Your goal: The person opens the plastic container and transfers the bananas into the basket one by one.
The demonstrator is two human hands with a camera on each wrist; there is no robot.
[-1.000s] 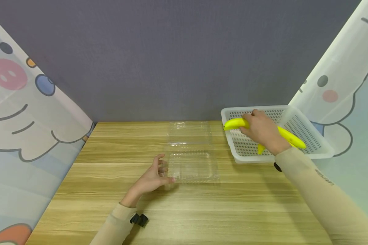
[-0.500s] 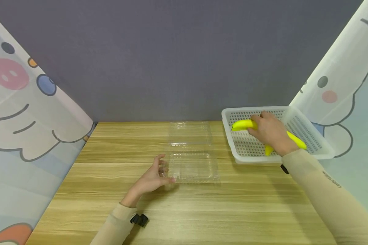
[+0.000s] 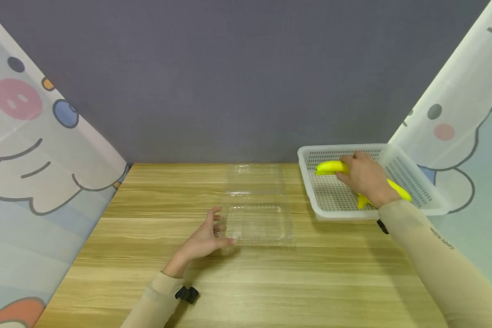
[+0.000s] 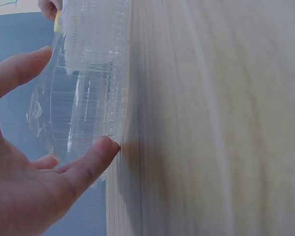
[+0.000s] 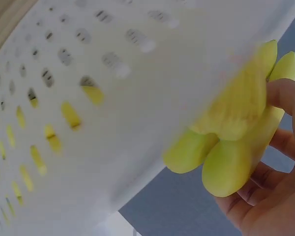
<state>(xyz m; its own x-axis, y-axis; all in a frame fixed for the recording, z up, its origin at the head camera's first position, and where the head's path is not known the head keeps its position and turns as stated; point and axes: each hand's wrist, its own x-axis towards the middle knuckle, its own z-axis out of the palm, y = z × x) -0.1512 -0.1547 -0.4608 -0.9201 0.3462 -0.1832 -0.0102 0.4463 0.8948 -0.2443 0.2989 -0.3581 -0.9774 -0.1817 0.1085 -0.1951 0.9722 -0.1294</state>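
Observation:
In the head view my right hand [image 3: 366, 178] is inside the white basket [image 3: 317, 207] and grips bananas [image 3: 330, 166] from above. Yellow ends show on both sides of the hand; I cannot tell whether they are joined. The right wrist view shows my fingers and thumb around the bananas [image 5: 228, 164] beside the basket wall [image 5: 152, 113]. Near the middle of the table, a clear plastic box [image 3: 256, 223] stands with its lid [image 3: 254, 178] folded back. My left hand [image 3: 201, 238] holds the left end of the box, thumb at the near corner, other fingers along its side.
Under everything is a wood-grain table [image 3: 156, 187], which ends at a grey panel [image 3: 213, 82] behind. The basket stands at the back right, with the box to its left. Cartoon-printed sheets [image 3: 455, 177] flank both sides.
My right hand and the bananas have moved right and slightly down, deeper over the basket, most of it in the first half second. My left hand and the box have stayed in place.

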